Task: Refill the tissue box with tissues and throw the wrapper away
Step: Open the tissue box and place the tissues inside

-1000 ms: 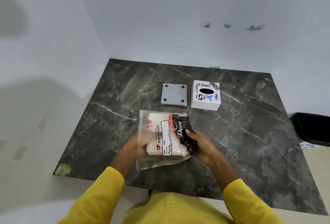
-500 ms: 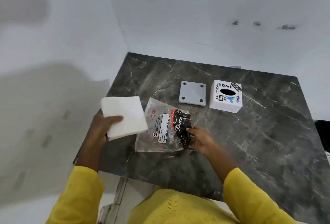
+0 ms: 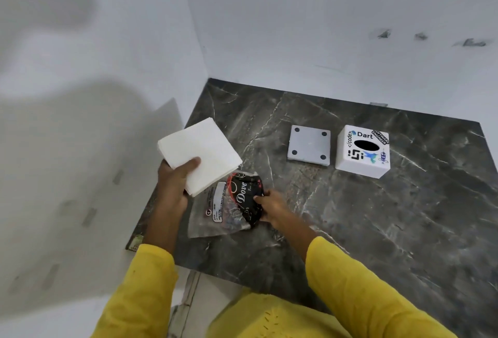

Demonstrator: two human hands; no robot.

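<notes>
My left hand (image 3: 173,185) grips a white stack of tissues (image 3: 199,153), held above the table's left edge. The clear plastic wrapper (image 3: 218,213) with a black "Dove" panel lies flat on the dark marble table (image 3: 377,216). My right hand (image 3: 270,207) pinches its black right end. The white tissue box (image 3: 362,153), with stickers and a black oval slot, stands at the back right. Its grey square base plate (image 3: 309,145) lies separately just to the left of it.
White walls enclose the table at the back and on the left. The table's near edge runs just in front of my yellow sleeves.
The tissue stack came out of the wrapper in my left hand, which moved left and up. The wrapper now lies flattened under my right hand's grip.
</notes>
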